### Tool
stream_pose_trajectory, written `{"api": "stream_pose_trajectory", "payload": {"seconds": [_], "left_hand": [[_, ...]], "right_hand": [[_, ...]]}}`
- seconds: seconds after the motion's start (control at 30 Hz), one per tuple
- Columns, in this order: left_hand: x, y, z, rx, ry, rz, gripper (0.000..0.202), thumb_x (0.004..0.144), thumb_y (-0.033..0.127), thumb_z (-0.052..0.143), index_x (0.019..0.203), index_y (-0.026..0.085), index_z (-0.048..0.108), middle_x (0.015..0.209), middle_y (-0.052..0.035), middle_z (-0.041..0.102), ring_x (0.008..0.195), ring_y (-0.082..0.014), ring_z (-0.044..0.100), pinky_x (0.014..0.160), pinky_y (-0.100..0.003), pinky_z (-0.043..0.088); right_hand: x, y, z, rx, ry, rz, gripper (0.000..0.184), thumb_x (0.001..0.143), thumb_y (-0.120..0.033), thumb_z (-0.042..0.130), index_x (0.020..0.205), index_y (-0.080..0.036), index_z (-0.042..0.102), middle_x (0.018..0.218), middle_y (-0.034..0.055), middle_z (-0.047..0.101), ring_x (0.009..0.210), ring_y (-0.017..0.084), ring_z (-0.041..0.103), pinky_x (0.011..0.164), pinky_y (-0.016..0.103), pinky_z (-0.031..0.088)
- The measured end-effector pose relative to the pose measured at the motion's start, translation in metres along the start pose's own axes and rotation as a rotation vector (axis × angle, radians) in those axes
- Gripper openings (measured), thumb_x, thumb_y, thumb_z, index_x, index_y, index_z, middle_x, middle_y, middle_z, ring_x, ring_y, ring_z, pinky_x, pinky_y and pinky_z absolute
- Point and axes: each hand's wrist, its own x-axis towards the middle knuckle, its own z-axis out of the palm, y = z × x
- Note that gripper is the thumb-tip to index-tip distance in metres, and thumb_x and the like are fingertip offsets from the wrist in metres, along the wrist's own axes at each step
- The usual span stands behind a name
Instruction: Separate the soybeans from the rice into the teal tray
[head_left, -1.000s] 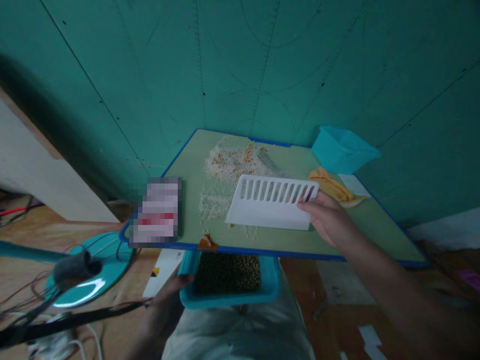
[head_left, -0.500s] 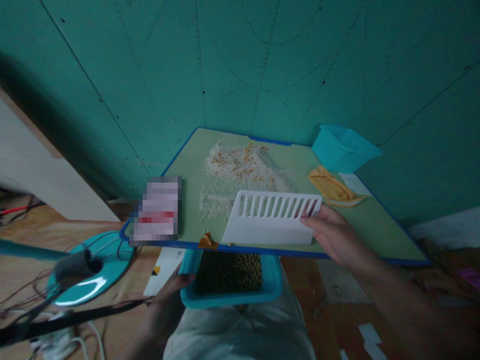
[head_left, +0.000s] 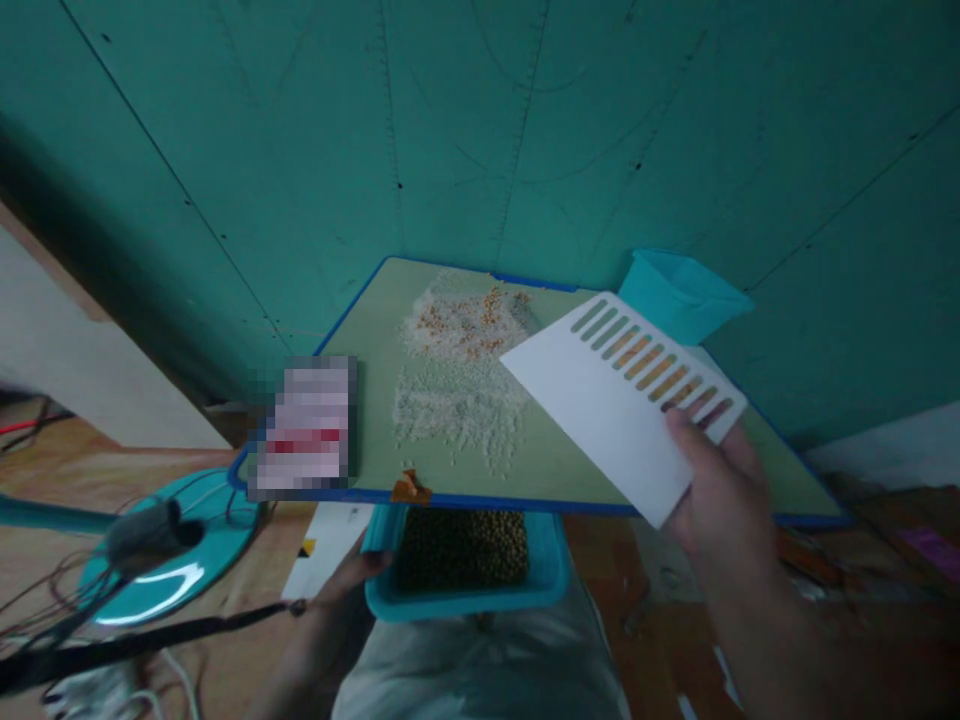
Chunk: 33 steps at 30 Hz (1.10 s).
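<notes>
My right hand point(head_left: 720, 490) grips a white plastic scraper point(head_left: 615, 400) with a row of slots, lifted and tilted above the right part of the blue-rimmed green tray table point(head_left: 570, 465). A spread of white rice mixed with yellow grains point(head_left: 461, 365) lies on the table's middle. Below the table's front edge, my left hand point(head_left: 352, 585) holds the left side of a teal tub point(head_left: 465, 570) filled with dark-yellow beans, resting on my lap.
A teal empty tub point(head_left: 679, 290) stands at the table's back right against the green wall. A blurred-out card point(head_left: 307, 425) lies on the table's left corner. A round teal stand point(head_left: 176, 560) with cables sits on the floor at left.
My right hand has lifted the scraper off the table's front edge and swung it up to the right. More white rice now lies bare in the middle. The left hand and tub stayed put.
</notes>
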Motion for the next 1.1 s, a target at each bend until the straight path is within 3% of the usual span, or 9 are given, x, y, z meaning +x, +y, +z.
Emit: {"api": "stream_pose_trajectory", "payload": {"seconds": [0.17, 0.23, 0.3, 0.43, 0.53, 0.63, 0.77, 0.93, 1.1], "left_hand": [[-0.002, 0.001, 0.001, 0.01, 0.034, 0.063, 0.064, 0.065, 0.012, 0.07, 0.127, 0.026, 0.062, 0.114, -0.0028, 0.078, 0.114, -0.0371, 0.062, 0.097, -0.046, 0.048], [-0.003, 0.001, 0.001, 0.019, 0.015, 0.04, 0.057, 0.065, 0.014, 0.071, 0.121, 0.024, 0.066, 0.113, -0.0036, 0.078, 0.115, -0.0381, 0.061, 0.098, -0.047, 0.048], [-0.002, 0.001, 0.0, 0.01, -0.002, 0.019, 0.052, 0.066, 0.014, 0.07, 0.118, 0.024, 0.069, 0.115, -0.0035, 0.077, 0.118, -0.0372, 0.06, 0.099, -0.045, 0.047], [0.001, -0.002, -0.003, -0.01, 0.017, 0.034, 0.054, 0.066, 0.015, 0.069, 0.119, 0.023, 0.068, 0.118, -0.0032, 0.076, 0.119, -0.0367, 0.059, 0.099, -0.043, 0.047], [0.003, -0.004, -0.005, 0.005, 0.042, 0.059, 0.062, 0.064, 0.015, 0.071, 0.124, 0.024, 0.064, 0.12, -0.0024, 0.075, 0.117, -0.0382, 0.06, 0.097, -0.044, 0.05], [0.003, -0.004, -0.008, -0.008, 0.035, 0.067, 0.067, 0.067, 0.011, 0.069, 0.131, 0.028, 0.057, 0.12, 0.0005, 0.075, 0.117, -0.0355, 0.06, 0.097, -0.043, 0.049], [0.002, -0.004, -0.01, -0.026, 0.019, 0.089, 0.068, 0.07, 0.008, 0.066, 0.134, 0.027, 0.053, 0.121, 0.0009, 0.074, 0.121, -0.033, 0.058, 0.101, -0.042, 0.046], [-0.003, 0.002, 0.001, 0.011, 0.017, 0.043, 0.067, 0.069, 0.011, 0.067, 0.133, 0.029, 0.055, 0.119, 0.0011, 0.075, 0.116, -0.0334, 0.061, 0.099, -0.042, 0.048], [-0.006, 0.004, 0.008, 0.011, 0.116, -0.035, 0.071, 0.059, 0.014, 0.075, 0.128, 0.026, 0.06, 0.109, -0.0009, 0.08, 0.114, -0.0369, 0.063, 0.098, -0.045, 0.049]], "right_hand": [[-0.013, -0.01, 0.013, -0.034, 0.144, -0.487, 0.027, 0.081, -0.021, 0.061, 0.104, -0.035, 0.06, 0.131, -0.0041, 0.056, 0.12, 0.023, 0.054, 0.097, 0.043, 0.047], [-0.019, -0.014, 0.015, -0.06, 0.161, -0.571, 0.029, 0.084, -0.02, 0.057, 0.105, -0.039, 0.056, 0.132, -0.0056, 0.054, 0.122, 0.024, 0.052, 0.094, 0.045, 0.049], [-0.026, -0.013, 0.016, -0.109, 0.112, -0.559, 0.026, 0.085, -0.02, 0.055, 0.104, -0.038, 0.053, 0.126, -0.0025, 0.057, 0.118, 0.024, 0.055, 0.093, 0.047, 0.049], [-0.047, 0.006, 0.022, -0.214, -0.192, -0.458, 0.015, 0.08, -0.018, 0.062, 0.087, -0.03, 0.056, 0.088, 0.0022, 0.067, 0.084, 0.022, 0.067, 0.077, 0.04, 0.054], [-0.06, 0.024, 0.033, -0.315, -0.59, -0.407, 0.016, 0.082, -0.017, 0.058, 0.095, -0.027, 0.055, 0.084, 0.0045, 0.069, 0.082, 0.022, 0.068, 0.074, 0.036, 0.055], [-0.065, 0.035, 0.047, -0.43, -0.744, -0.467, 0.013, 0.083, -0.021, 0.057, 0.095, -0.022, 0.054, 0.083, 0.0076, 0.068, 0.078, 0.022, 0.069, 0.07, 0.034, 0.055], [-0.061, 0.04, 0.064, -0.525, -0.738, -0.599, 0.011, 0.085, -0.025, 0.053, 0.095, -0.02, 0.052, 0.076, 0.008, 0.067, 0.069, 0.022, 0.069, 0.06, 0.031, 0.054], [-0.054, 0.045, 0.082, -0.623, -0.725, -0.704, 0.011, 0.087, -0.029, 0.048, 0.095, -0.021, 0.05, 0.076, 0.0081, 0.067, 0.068, 0.023, 0.068, 0.057, 0.03, 0.053], [-0.052, 0.047, 0.101, -0.72, -0.652, -0.802, 0.011, 0.089, -0.027, 0.041, 0.093, -0.021, 0.049, 0.074, 0.0071, 0.068, 0.061, 0.021, 0.067, 0.051, 0.028, 0.049]]}}
